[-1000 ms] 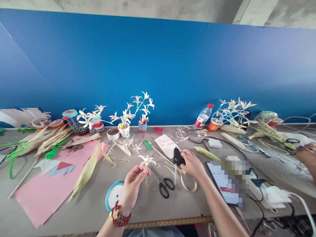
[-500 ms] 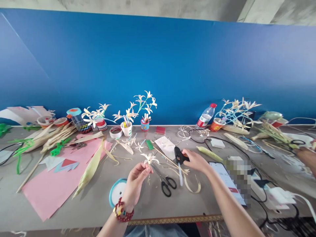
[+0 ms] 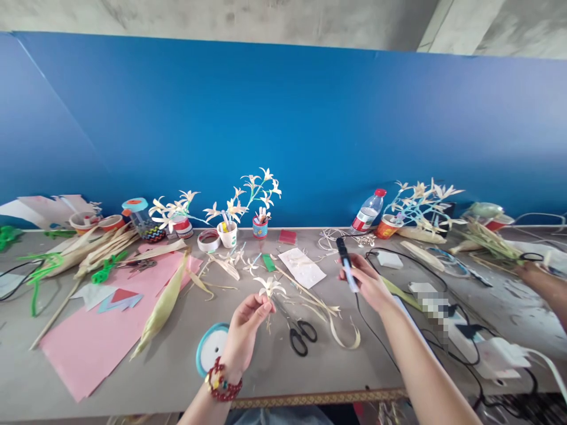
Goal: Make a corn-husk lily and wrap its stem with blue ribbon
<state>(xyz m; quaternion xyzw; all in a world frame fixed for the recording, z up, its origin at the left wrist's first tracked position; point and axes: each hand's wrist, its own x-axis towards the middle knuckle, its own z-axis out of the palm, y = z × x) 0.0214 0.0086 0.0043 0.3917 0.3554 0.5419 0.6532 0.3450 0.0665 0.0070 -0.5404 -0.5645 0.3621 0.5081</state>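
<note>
My left hand (image 3: 249,316) pinches a cream corn-husk flower (image 3: 270,287) by its base, petals facing up. On the right, my right hand (image 3: 367,283) is closed round a black hot glue gun (image 3: 343,251), lifted off the table, with a pale glue stick (image 3: 351,277) showing at its back end. Just right of the flower lie black-handled scissors (image 3: 303,337), their blades partly hidden by husk strips. Beneath my left wrist is a white and blue round spool (image 3: 213,348). A white paper (image 3: 302,267) rests beyond the scissors.
Finished flowers stand in a white cup (image 3: 227,235) and an orange cup (image 3: 388,226) along the blue wall. Pink paper (image 3: 106,342) and a corn husk (image 3: 162,307) lie left. A power strip (image 3: 465,330) with cables is right, near another person's arm (image 3: 543,289).
My right hand has moved right with the glue gun and turned it, so the stick now faces me. My left hand still holds the flower in place.
</note>
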